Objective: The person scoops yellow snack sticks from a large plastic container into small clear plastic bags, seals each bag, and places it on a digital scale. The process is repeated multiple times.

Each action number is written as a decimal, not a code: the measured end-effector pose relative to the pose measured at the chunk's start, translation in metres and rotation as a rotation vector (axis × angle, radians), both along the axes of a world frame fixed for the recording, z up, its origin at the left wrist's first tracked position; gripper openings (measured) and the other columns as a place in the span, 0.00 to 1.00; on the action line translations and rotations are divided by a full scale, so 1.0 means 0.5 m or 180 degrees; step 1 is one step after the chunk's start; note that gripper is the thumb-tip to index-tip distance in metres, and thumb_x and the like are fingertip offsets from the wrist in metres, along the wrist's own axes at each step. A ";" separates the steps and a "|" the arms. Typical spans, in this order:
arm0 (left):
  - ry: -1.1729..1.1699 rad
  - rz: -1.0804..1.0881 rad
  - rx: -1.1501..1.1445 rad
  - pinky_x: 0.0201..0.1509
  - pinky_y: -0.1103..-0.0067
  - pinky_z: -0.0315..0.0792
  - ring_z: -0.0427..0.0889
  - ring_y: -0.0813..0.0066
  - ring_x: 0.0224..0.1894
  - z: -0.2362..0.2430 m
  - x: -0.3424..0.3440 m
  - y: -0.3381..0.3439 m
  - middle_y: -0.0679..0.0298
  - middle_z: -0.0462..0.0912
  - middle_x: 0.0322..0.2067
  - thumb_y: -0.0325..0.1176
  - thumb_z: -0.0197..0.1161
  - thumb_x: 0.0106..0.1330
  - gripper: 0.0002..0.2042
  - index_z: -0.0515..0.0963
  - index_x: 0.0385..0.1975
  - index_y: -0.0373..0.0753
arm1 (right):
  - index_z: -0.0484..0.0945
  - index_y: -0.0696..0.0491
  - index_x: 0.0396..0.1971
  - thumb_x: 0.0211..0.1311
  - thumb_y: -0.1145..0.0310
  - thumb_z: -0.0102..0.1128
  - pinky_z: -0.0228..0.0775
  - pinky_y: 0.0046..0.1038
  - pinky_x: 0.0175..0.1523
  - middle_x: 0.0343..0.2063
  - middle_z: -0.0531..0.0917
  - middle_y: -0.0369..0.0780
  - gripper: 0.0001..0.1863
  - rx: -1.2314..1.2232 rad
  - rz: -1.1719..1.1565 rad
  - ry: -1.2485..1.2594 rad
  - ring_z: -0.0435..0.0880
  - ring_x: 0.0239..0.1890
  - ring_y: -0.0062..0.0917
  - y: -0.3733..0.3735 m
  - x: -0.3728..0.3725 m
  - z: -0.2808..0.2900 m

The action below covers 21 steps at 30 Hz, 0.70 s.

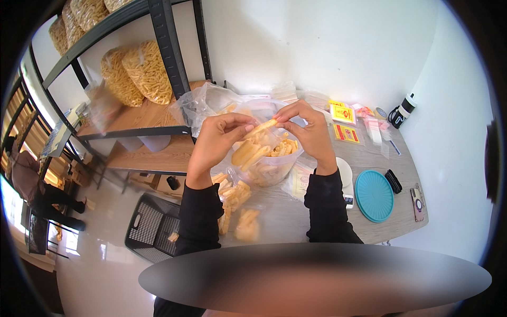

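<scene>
My left hand (217, 141) and my right hand (310, 130) are raised over the table, thumbs and fingers pinched together. Between them they grip the upper edge of a small clear bag of pale yellow snack sticks (247, 154), tilted down to the left. Some sticks lie near the bag's mouth, level with my fingertips. Behind and below it stands a round, translucent plastic tub (269, 173) holding more loose snack sticks (284, 148). Filled bags of snack sticks (232, 194) lie by my left forearm, and a smaller filled bag (247, 226) sits nearer me.
A teal round lid (374, 196), a phone (417, 203) and a black case (393, 181) lie at right. Yellow-red packets (343, 113) and a black-white tumbler (402, 111) stand farther back. Left are a shelf (150, 111) with big snack bags, a dark crate (153, 224) and another person (37, 185).
</scene>
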<state>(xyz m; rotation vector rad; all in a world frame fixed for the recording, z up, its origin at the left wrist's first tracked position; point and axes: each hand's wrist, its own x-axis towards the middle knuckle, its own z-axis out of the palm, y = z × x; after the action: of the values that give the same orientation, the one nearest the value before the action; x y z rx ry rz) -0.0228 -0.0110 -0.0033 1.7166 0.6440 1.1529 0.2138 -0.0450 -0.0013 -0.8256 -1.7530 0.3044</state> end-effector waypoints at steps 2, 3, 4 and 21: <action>0.0015 0.0007 -0.0052 0.46 0.83 0.78 0.85 0.81 0.39 -0.001 0.002 -0.001 0.60 0.90 0.38 0.27 0.67 0.69 0.10 0.85 0.45 0.29 | 0.85 0.58 0.31 0.53 0.83 0.69 0.73 0.29 0.54 0.36 0.88 0.40 0.06 -0.0151 -0.0012 0.0284 0.84 0.44 0.28 -0.001 -0.003 -0.002; 0.0051 0.0017 -0.0051 0.46 0.83 0.78 0.85 0.81 0.39 -0.002 0.003 -0.002 0.60 0.90 0.37 0.27 0.67 0.69 0.10 0.85 0.45 0.29 | 0.85 0.56 0.32 0.53 0.81 0.70 0.73 0.29 0.54 0.36 0.88 0.38 0.06 -0.0069 0.0044 0.0205 0.83 0.44 0.27 0.000 -0.007 -0.005; 0.0077 0.0029 -0.0045 0.46 0.83 0.78 0.85 0.81 0.39 -0.002 0.004 -0.001 0.60 0.90 0.37 0.27 0.67 0.69 0.10 0.85 0.45 0.29 | 0.86 0.55 0.32 0.53 0.80 0.70 0.72 0.29 0.54 0.36 0.87 0.37 0.06 0.0016 0.0083 0.0126 0.82 0.44 0.27 0.003 -0.014 -0.007; 0.0183 0.0424 0.0109 0.42 0.84 0.78 0.85 0.82 0.37 -0.003 -0.010 0.005 0.61 0.90 0.34 0.25 0.67 0.68 0.09 0.85 0.43 0.28 | 0.86 0.52 0.40 0.59 0.79 0.63 0.66 0.32 0.64 0.47 0.78 0.39 0.11 -0.0271 0.0044 -0.0241 0.76 0.54 0.34 0.010 0.001 -0.020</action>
<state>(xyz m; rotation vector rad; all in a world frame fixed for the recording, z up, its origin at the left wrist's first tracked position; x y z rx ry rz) -0.0279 -0.0087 -0.0046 1.7629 0.7880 1.2162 0.2146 -0.0399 -0.0112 -0.8965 -1.8271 0.3632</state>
